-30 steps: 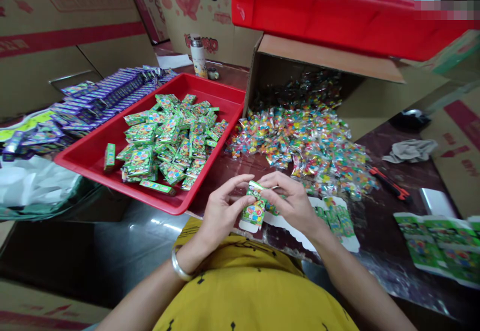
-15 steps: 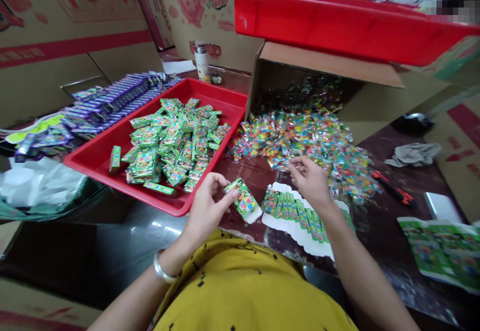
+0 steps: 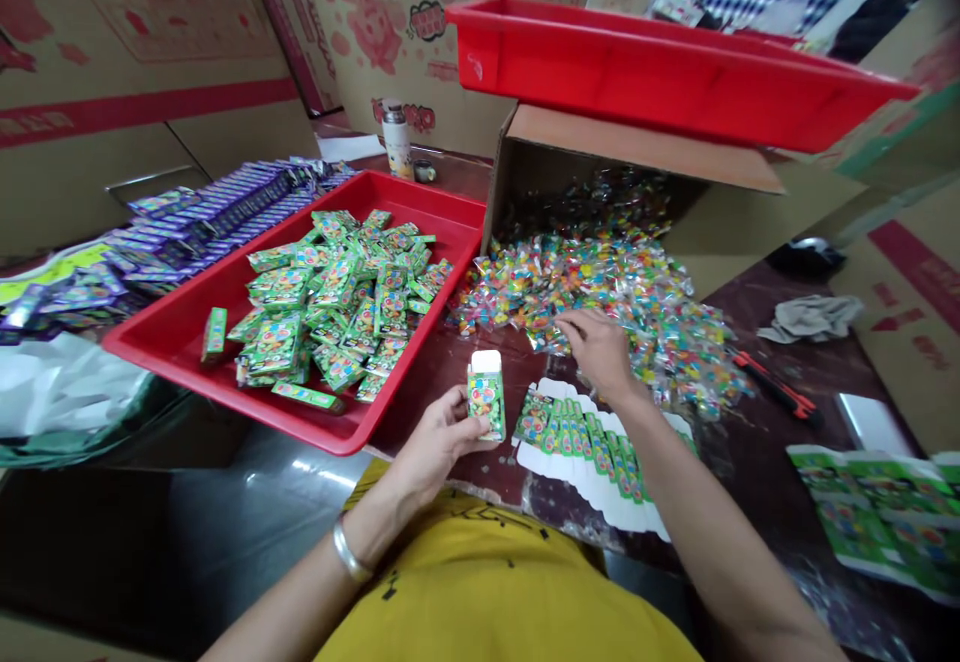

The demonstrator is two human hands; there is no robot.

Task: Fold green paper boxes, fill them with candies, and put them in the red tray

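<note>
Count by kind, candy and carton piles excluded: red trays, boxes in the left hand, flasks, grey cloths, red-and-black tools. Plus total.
Red trays: 2
Green box in the left hand: 1
White flask: 1
Grey cloth: 1
Red-and-black tool: 1
Total: 6

Dark-brown worktable (image 3: 757, 472) bears a red tray (image 3: 446, 217); bagged candies (image 3: 660, 312) spread from an open carton (image 3: 750, 237); overlapping green box blanks (image 3: 577, 432), grey cloth (image 3: 814, 319) and red-and-black tool (image 3: 780, 387) lie nearby.
</note>
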